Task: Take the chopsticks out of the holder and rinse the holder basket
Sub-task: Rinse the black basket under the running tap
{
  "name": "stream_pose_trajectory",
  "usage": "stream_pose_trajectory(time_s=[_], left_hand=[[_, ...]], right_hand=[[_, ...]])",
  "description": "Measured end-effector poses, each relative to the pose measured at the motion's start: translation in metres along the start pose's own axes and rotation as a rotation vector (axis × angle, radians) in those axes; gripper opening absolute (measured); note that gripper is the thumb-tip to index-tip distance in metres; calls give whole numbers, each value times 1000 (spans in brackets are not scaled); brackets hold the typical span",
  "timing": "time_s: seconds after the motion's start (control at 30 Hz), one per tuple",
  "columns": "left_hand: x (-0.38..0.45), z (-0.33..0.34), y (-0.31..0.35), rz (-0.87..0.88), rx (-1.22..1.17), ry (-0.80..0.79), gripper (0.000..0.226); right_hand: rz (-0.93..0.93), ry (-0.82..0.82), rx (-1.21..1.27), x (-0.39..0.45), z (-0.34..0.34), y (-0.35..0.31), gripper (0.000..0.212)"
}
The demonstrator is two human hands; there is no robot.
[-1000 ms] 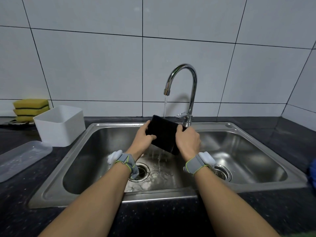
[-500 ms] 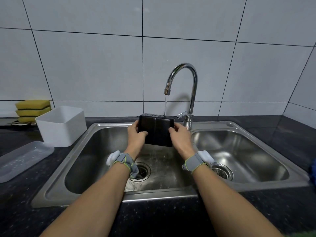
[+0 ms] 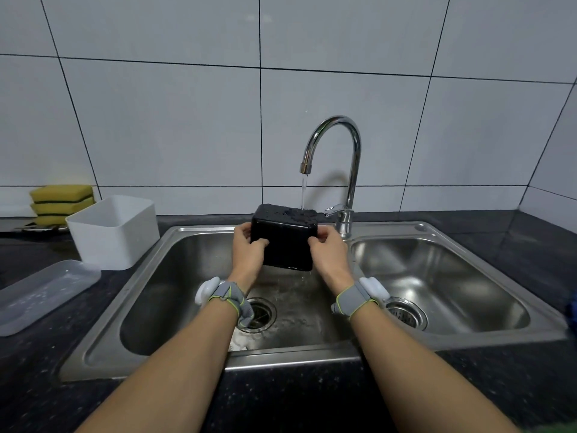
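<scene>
The black holder basket (image 3: 285,242) hangs over the left sink bowl (image 3: 175,276), turned so a flat wet face points up. My left hand (image 3: 249,251) grips its left side and my right hand (image 3: 327,250) grips its right side. Water runs from the chrome tap (image 3: 334,145) in a thin stream onto the basket's top right and drips off below. No chopsticks are in view.
A white plastic tub (image 3: 115,232) stands left of the sink, with a clear lid (image 3: 43,292) in front of it and stacked yellow sponges (image 3: 61,203) behind. The right sink bowl (image 3: 437,276) holds nothing. A blue object (image 3: 573,310) peeks in at the right edge.
The basket has been turned from a tilted pose to level and lifted higher under the stream, with both hands shifting along its sides.
</scene>
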State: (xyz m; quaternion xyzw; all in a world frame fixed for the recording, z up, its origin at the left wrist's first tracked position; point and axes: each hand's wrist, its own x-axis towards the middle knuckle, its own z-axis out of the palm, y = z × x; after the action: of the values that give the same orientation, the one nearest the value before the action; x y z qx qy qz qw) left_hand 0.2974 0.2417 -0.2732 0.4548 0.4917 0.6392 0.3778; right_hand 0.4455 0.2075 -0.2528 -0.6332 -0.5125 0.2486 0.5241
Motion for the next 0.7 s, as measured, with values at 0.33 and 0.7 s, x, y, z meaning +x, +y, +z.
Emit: stream_pose_trajectory(time_s=[0.33,0.7], left_hand=[[-8,7,-1,18,11,-186,41],[-8,6,-4,-9,35,-309,36]], right_hand=[[114,225,-232,-3,-16,3,39],[180,282,-385,-3,-24,0,55]])
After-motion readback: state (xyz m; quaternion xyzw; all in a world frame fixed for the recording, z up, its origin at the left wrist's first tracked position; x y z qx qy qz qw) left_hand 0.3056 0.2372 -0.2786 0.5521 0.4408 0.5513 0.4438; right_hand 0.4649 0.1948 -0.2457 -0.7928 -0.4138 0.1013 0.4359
